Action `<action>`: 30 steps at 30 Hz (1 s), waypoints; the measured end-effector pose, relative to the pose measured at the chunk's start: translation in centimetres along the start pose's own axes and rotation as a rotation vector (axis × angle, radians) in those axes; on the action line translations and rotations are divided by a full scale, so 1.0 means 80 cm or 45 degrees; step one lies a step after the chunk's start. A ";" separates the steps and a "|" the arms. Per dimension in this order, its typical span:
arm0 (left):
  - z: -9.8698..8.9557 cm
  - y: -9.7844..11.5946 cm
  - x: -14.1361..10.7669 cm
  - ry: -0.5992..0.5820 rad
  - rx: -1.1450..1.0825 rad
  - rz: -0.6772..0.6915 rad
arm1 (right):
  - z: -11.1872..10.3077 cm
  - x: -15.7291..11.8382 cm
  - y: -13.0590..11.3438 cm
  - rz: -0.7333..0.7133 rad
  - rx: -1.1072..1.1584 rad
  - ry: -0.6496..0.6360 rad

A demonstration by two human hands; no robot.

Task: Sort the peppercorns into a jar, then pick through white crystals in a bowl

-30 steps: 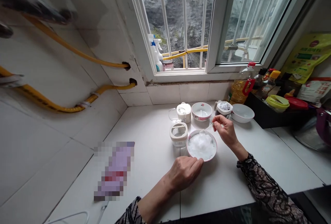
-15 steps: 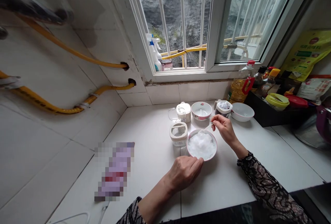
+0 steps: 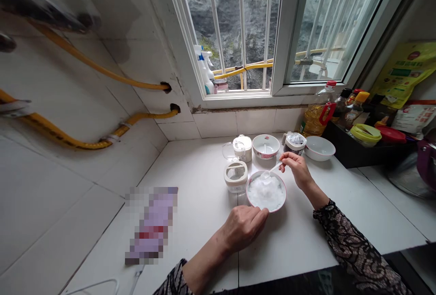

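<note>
A bowl with a pink rim [image 3: 284, 195] holds a heap of white grains [image 3: 267, 191]. My left hand [image 3: 243, 227] grips the near edge of this bowl, thumb and fingers together at the rim. Between the fingers of my right hand [image 3: 295, 168] is the handle of a small white spoon [image 3: 272, 169]; its tip is over the far part of the heap. Left of the bowl stands a square clear jar [image 3: 235, 184] with a cream-rimmed top. Behind it is a container of white contents [image 3: 245, 150], its clear lid raised to the left.
A flowered bowl [image 3: 266, 152], a lidded jar [image 3: 294, 144] and a white bowl [image 3: 319, 153] stand along the back. An oil bottle [image 3: 312, 120] is beside a black tray [image 3: 354, 147] of bottles and tubs. A blurred purple object [image 3: 155, 222] lies at the left.
The spoon has risen a little and its bowl now shows more clearly above the grains. My left hand has stayed at the rim.
</note>
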State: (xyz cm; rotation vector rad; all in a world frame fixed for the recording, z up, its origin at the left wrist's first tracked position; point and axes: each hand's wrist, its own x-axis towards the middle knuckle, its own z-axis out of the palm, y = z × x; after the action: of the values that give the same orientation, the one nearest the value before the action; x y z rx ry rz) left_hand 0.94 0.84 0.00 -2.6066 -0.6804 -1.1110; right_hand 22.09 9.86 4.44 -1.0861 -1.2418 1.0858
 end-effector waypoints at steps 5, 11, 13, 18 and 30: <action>0.002 0.000 -0.002 -0.035 0.033 0.011 | -0.001 0.001 0.002 0.029 0.042 -0.024; 0.002 0.000 -0.001 -0.015 0.039 0.002 | 0.014 -0.006 -0.002 0.074 0.100 -0.096; 0.002 0.000 0.000 -0.009 0.049 0.007 | 0.025 -0.011 -0.004 0.059 0.084 -0.118; 0.003 -0.001 0.000 -0.024 0.087 0.019 | 0.052 -0.030 -0.006 -0.199 -0.106 -0.214; 0.000 0.000 0.002 0.002 0.063 0.014 | 0.043 -0.041 -0.021 -0.914 -0.743 -0.134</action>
State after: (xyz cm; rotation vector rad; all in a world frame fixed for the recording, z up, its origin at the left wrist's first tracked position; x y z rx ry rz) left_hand 1.07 0.91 0.13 -2.5645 -0.6842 -1.0792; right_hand 18.61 6.46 5.69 -0.8729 -1.9022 0.2307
